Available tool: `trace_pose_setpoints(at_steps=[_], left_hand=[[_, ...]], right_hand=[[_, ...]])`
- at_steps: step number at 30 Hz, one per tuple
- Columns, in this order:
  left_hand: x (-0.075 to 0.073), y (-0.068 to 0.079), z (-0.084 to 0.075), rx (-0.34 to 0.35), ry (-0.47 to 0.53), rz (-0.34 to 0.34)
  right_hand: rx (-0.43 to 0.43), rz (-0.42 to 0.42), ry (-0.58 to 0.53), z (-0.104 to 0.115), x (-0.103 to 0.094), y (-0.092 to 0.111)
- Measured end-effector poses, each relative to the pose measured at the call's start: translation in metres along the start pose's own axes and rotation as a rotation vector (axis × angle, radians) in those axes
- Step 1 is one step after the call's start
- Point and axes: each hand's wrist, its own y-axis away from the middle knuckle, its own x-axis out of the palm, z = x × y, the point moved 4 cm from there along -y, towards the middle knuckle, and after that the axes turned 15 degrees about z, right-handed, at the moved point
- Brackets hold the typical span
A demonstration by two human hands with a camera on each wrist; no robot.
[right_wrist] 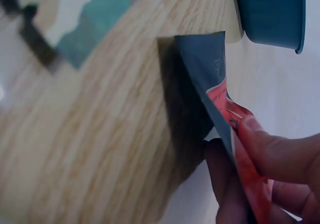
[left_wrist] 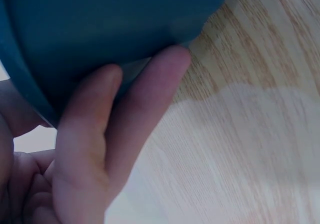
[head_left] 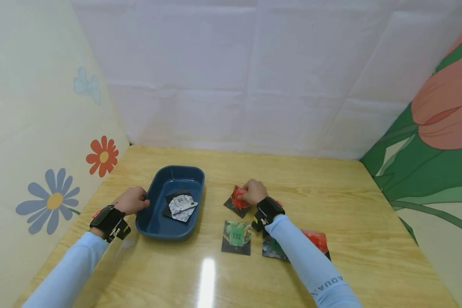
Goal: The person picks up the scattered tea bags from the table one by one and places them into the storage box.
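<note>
While my left hand [head_left: 131,200] grips the blue tray [head_left: 182,185] by its edge, I read "AQUA" on the right sleeve [head_left: 309,267], my right hand [head_left: 256,191] pinching a red-and-black packet [head_left: 238,200] beyond the green packet [head_left: 236,238], right of the tray.

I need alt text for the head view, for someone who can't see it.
The right hand pinches a red packet at a wooden table while the left hand grips a blue tray holding black-and-white packets. A green packet lies nearer the wearer, and more packets lie partly hidden by the right sleeve.
</note>
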Motion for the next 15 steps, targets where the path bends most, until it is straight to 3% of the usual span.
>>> trace_pose_setpoints(at_steps=[15], left_hand=[[0.0,0.003,-0.003,0.03,-0.001,-0.015]], right_hand=[[-0.055,-0.057,-0.099,0.006,-0.013,0.013]])
